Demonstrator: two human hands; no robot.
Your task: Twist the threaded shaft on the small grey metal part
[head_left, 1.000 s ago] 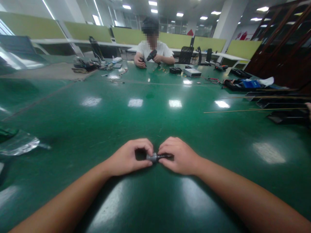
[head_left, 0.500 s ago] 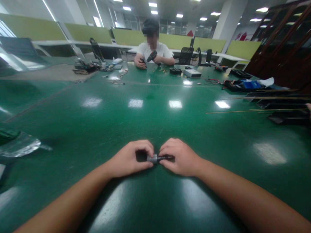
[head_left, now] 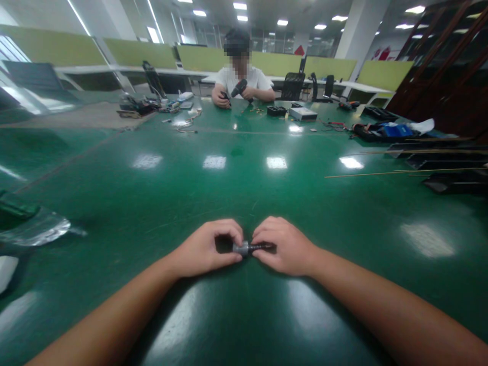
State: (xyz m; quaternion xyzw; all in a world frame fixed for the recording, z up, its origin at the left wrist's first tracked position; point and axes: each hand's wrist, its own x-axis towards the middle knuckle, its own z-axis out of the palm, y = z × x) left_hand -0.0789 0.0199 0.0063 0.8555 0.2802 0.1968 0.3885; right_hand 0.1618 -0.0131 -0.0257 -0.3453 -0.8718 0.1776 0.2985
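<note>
My left hand (head_left: 206,249) is closed, its thumb and fingers pinching a small grey metal cylinder (head_left: 241,248) just above the green table. Out of the cylinder's right end runs a thin dark ribbed rod (head_left: 256,247). Thumb and fingers of my right hand (head_left: 286,247) close around that rod. Its far end disappears in the shadow of my right palm. Cylinder and rod lie in one line, roughly level, and look joined; the exact kind of part is too small to make out.
Across the green table (head_left: 236,198) a person (head_left: 244,81) in a white shirt holds a power drill (head_left: 239,88). A tool bag (head_left: 396,130) and black channels (head_left: 434,161) with thin rods lie right. Clear plastic (head_left: 41,229) and a white object (head_left: 6,272) are left.
The view has shifted slightly, so the surroundings sit a little farther right, and more of the white object shows at left. Both hands keep the same grip on the cylinder and rod.
</note>
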